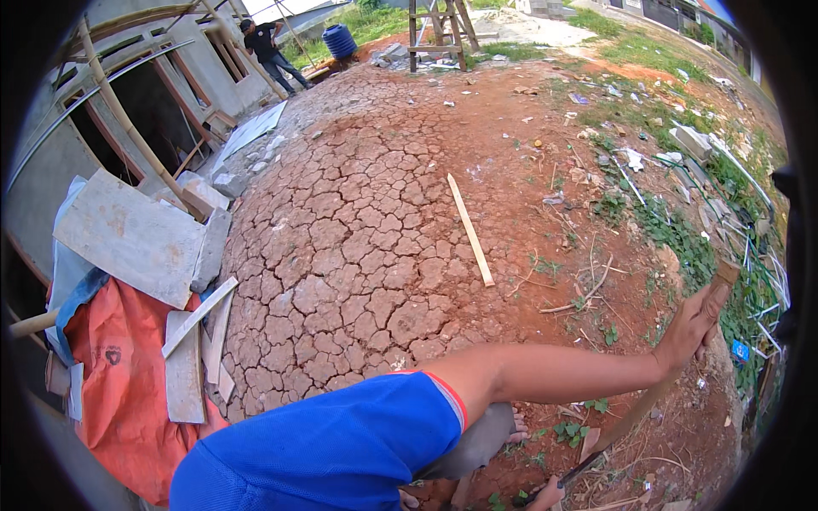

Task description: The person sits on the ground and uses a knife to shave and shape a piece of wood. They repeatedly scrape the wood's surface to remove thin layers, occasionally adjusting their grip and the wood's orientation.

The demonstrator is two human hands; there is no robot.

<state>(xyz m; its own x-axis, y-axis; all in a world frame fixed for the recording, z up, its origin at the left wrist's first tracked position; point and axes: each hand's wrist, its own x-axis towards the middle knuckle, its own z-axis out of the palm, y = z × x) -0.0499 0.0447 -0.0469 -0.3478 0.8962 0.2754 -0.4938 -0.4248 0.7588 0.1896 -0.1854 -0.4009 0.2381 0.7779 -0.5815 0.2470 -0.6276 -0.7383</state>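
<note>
My left arm, in a blue sleeve, reaches across to the right. At its end my left hand (688, 330) is closed round the upper part of a wooden stake (637, 412), which slants down toward the lower middle. My right hand (548, 495) shows only in part at the bottom edge, its fingers closed near the handle of a dark-bladed tool that looks like a machete (584, 466). That blade lies against or close to the stake's lower end; contact cannot be made out. A pale pointed stake (470, 228) lies on the cracked earth ahead.
Boards (128, 234) and a red-orange tarp (119, 366) are heaped at the left beside an unfinished house (162, 102). Weeds and litter (682, 204) line the right. Farther off are a person (271, 51), a blue barrel (339, 41) and a wooden trestle (436, 38). My bare foot (517, 426) is near the blade.
</note>
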